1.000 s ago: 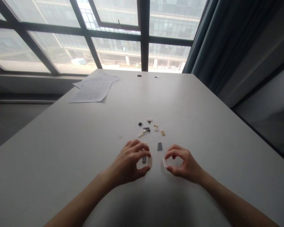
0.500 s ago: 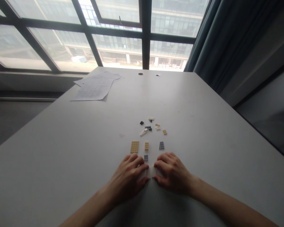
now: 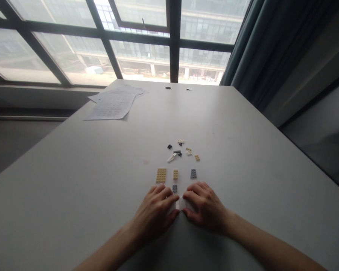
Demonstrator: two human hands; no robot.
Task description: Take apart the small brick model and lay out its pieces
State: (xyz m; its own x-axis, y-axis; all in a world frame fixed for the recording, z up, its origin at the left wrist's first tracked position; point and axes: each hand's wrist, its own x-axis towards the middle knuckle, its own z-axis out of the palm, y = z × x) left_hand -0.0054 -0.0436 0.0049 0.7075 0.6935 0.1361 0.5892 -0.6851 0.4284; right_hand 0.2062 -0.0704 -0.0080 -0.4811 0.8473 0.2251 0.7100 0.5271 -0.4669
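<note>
Near the table's front, my left hand point(image 3: 158, 207) is closed on a white piece point(image 3: 177, 204), gripped between thumb and fingers. My right hand point(image 3: 205, 205) pinches another white piece point(image 3: 183, 203) facing it; the two pieces meet or nearly meet. Most of both is hidden by my fingers. Just beyond my fingertips lies a small grey brick point(image 3: 174, 188). Behind it are a large tan plate point(image 3: 161, 175), a small tan brick point(image 3: 175, 174) and a dark grey angled plate point(image 3: 193, 173).
Farther back lie several small pieces, among them a white wedge point(image 3: 172, 157), a black piece point(image 3: 170, 146) and a tan plate point(image 3: 197, 157). Printed papers point(image 3: 113, 103) rest at the back left of the white table point(image 3: 243, 150). A window and dark curtain stand beyond.
My hands have brought the two white pieces closer together, narrowing the gap between them. The loose bricks lie where they were on the table.
</note>
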